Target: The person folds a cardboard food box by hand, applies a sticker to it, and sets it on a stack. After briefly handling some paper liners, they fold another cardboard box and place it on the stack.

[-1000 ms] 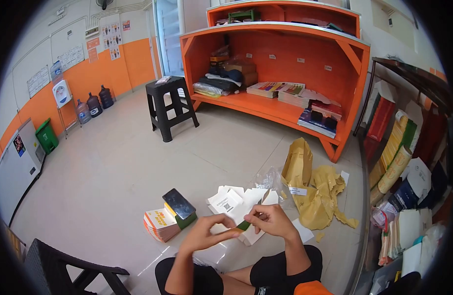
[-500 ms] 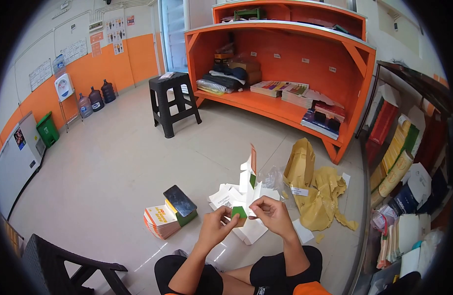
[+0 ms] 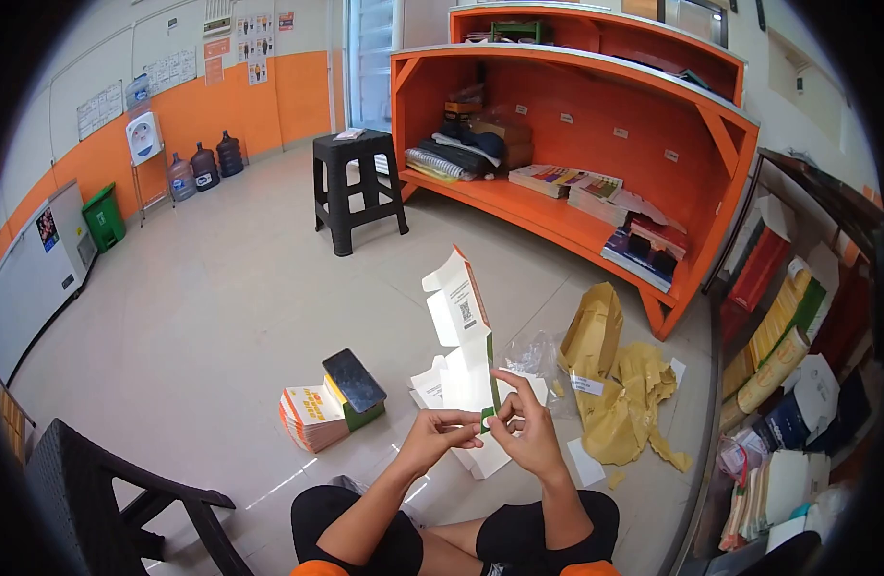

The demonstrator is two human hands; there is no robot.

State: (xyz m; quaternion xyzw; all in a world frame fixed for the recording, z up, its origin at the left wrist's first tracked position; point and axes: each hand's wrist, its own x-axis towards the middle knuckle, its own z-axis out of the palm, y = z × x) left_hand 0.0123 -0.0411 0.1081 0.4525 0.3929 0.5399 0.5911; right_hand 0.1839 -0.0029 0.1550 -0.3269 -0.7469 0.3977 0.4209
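Between my two hands is an unfolded white carton (image 3: 463,305) with green and orange outer faces and a QR code on its upper panel. My left hand (image 3: 440,437) pinches the carton's lower green edge from the left. Fingers of my right hand (image 3: 525,430) close on the same green part from the right, the index finger raised along the side. More white card lies on the floor beneath. To the left, a dark phone (image 3: 354,380) leans on a stack of printed white and orange cartons (image 3: 312,415).
Torn brown paper (image 3: 610,394) and clear plastic (image 3: 535,355) lie right of my hands. A black stool (image 3: 358,182) stands before an orange shelf (image 3: 557,216). Another black stool (image 3: 125,470) is at lower left. Packed books and rolls (image 3: 773,370) line the right side.
The carton has turned so its QR panel faces me and stands higher. Both hands have come closer together at its green edge. The camera view has shifted slightly left.
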